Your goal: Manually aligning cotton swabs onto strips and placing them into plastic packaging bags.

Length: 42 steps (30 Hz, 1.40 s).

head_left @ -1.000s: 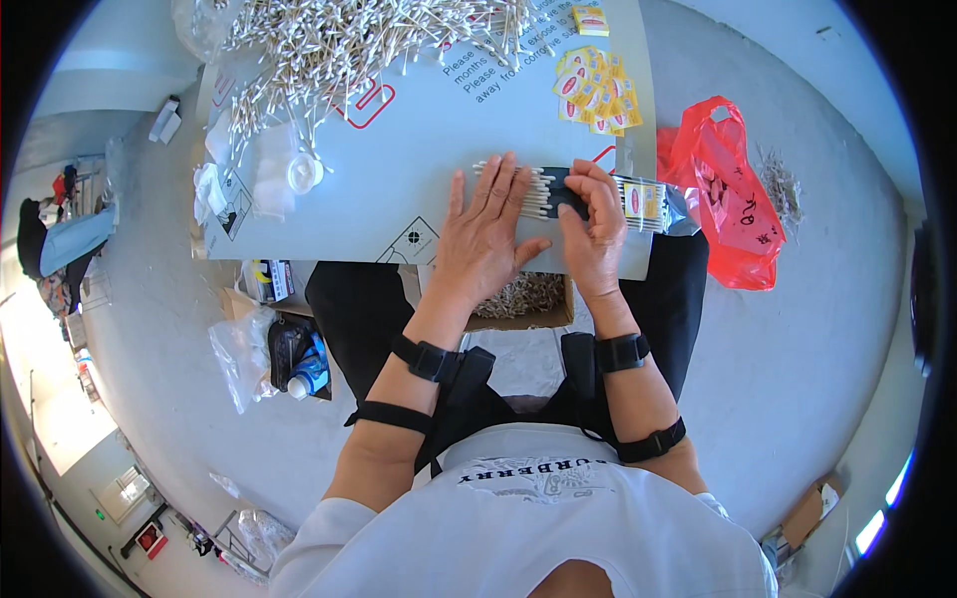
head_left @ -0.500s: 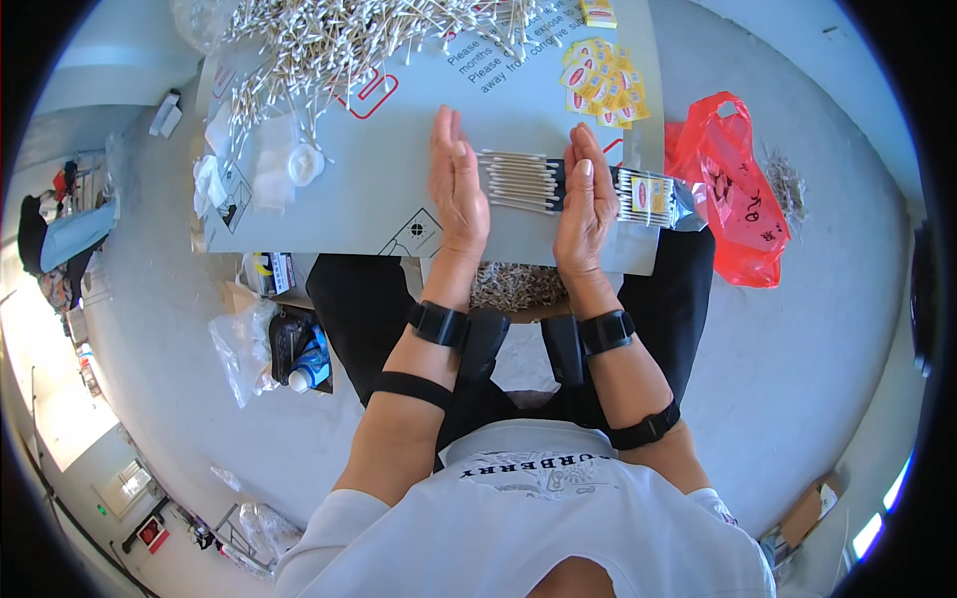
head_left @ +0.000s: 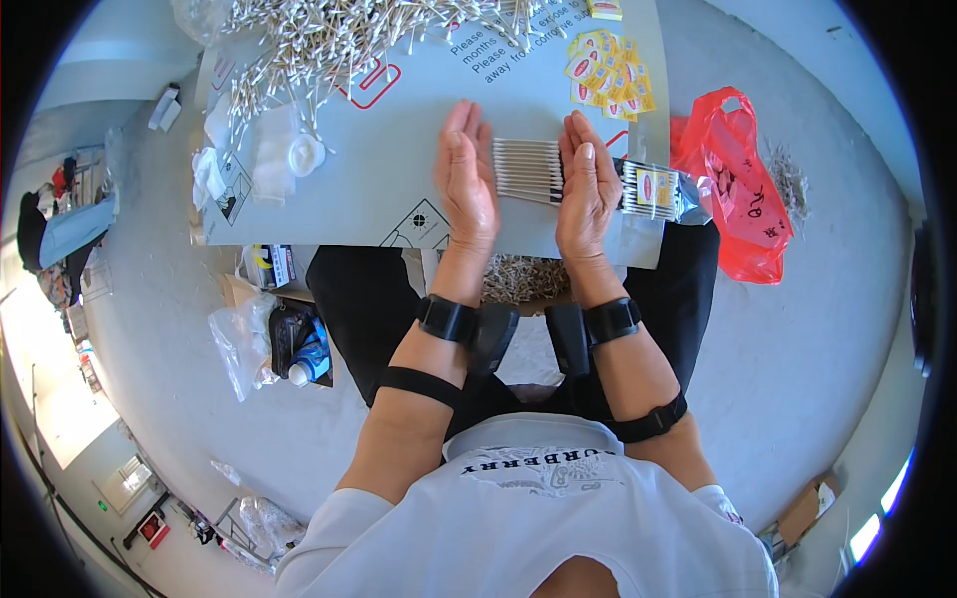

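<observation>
A flat row of white cotton swabs (head_left: 527, 169) lies crosswise on the grey board (head_left: 389, 189), between my two upright palms. My left hand (head_left: 467, 194) stands on edge at the swabs' left tips, its fingers stretched out. On the other side my right hand (head_left: 588, 194) is likewise straight-fingered and edge-on, close against the right tips. Whether the palms press on the tips cannot be made out. Just right of my right hand lies a clear packet of cotton swabs (head_left: 636, 189) with a yellow label card (head_left: 654, 187) and a silvery end.
A large heap of loose swabs (head_left: 329, 45) covers the board's far left. Yellow cards (head_left: 610, 80) are scattered at the far right. A round white container (head_left: 305, 155) sits at left. A red plastic bag (head_left: 733, 189) hangs beyond the right edge; a box of swabs (head_left: 523, 279) is below the near edge.
My left hand has shifted right, toward my right hand. The swabs between them have gone from uneven ends to a neat, level row.
</observation>
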Each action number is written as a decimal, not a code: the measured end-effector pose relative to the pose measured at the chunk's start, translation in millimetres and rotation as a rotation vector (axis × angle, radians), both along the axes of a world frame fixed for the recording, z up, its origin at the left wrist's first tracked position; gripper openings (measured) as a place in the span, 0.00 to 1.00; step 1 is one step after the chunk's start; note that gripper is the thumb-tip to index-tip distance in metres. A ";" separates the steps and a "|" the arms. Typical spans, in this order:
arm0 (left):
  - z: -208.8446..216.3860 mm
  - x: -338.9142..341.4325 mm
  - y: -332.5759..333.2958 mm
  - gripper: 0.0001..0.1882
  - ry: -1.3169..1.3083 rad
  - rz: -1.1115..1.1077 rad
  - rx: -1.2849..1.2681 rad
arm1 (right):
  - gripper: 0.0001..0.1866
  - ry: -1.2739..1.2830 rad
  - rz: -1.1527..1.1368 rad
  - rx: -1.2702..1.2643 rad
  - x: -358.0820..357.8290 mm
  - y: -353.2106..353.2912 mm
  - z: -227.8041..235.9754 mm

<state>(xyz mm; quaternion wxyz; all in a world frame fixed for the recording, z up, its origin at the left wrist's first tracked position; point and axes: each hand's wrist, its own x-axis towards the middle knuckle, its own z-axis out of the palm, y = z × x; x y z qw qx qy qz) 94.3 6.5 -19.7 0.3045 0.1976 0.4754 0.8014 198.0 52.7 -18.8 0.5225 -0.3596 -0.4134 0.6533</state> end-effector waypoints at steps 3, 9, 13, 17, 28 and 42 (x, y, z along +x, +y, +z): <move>5.6 -11.3 -15.1 0.29 0.090 0.042 -0.053 | 0.21 -0.126 0.094 0.121 26.1 8.9 3.0; 10.5 -28.2 -60.7 0.25 0.306 0.030 -0.225 | 0.31 -0.826 0.398 0.619 64.8 14.1 35.5; 35.4 -3.4 -52.1 0.37 1.261 -0.206 -0.617 | 0.33 -0.841 0.260 0.567 85.0 10.7 24.4; 29.0 2.8 -40.0 0.45 1.508 -0.402 -0.751 | 0.38 -0.914 0.378 0.583 79.5 9.4 36.2; 18.8 3.5 -32.3 0.43 1.611 -0.439 -0.806 | 0.28 -1.200 0.471 1.138 60.5 31.8 11.5; 11.6 37.1 -24.3 0.43 1.558 -0.352 -0.849 | 0.31 -1.440 0.221 0.704 138.7 28.3 -2.7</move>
